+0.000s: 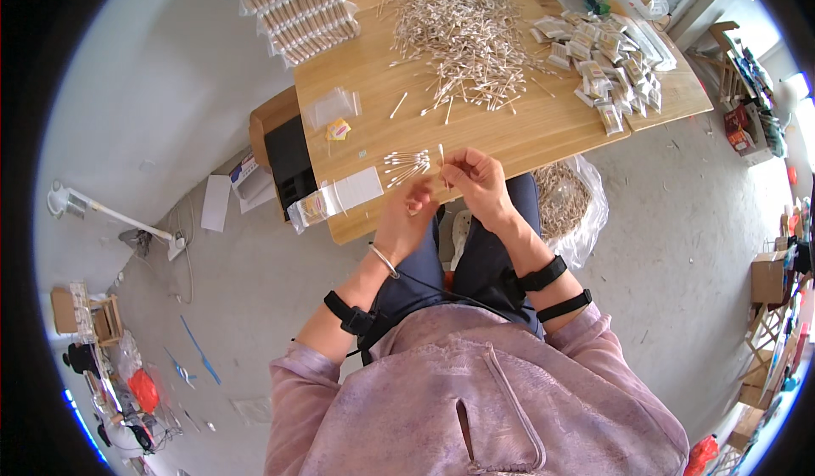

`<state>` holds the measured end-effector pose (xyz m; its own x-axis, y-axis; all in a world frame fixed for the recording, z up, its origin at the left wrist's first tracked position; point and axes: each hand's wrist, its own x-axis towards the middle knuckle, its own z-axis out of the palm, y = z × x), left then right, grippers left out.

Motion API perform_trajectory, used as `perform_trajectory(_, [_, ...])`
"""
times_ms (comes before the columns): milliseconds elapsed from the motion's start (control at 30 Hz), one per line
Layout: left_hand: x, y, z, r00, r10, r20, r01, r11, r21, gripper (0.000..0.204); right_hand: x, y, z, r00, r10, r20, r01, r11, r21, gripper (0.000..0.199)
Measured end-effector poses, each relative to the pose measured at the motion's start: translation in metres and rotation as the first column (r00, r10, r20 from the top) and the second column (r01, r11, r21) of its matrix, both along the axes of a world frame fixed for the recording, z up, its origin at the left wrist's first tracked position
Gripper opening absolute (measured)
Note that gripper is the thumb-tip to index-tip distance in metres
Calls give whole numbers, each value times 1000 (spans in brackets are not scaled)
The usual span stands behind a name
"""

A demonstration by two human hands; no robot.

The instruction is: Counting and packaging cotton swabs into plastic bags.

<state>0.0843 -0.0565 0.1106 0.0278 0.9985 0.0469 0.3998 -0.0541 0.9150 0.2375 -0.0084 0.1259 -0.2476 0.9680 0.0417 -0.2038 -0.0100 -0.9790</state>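
Note:
Close to the table's near edge, my right hand (480, 184) pinches a cotton swab (441, 150) upright between thumb and fingers. My left hand (406, 220) is just left of it, lower, with its fingers curled in and slightly blurred; what they hold is hidden. A small fan of cotton swabs (406, 167) lies on the wooden table just beyond my left hand. Left of the fan are a white card (358, 188) and a clear packet (314, 209) with a yellow label at the table's corner.
A large heap of loose swabs (463, 35) covers the far middle of the table (365, 86). Filled small packs (607, 60) pile at the right; bagged swabs (293, 9) stack far left. Clear sleeves (333, 107) lie nearer. A bag of swabs (564, 200) stands beside my right leg.

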Motion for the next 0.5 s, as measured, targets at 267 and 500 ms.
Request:
perform_trajectory(267, [-8, 6, 12, 899, 83, 429, -102, 995, 21, 22, -1, -15, -3, 918, 73, 389, -140, 979, 147, 12])
perform_trajectory(500, [-16, -7, -23, 907, 129, 402, -100, 991, -92, 17, 0, -15, -27, 867, 265, 421, -278, 960, -33, 14])
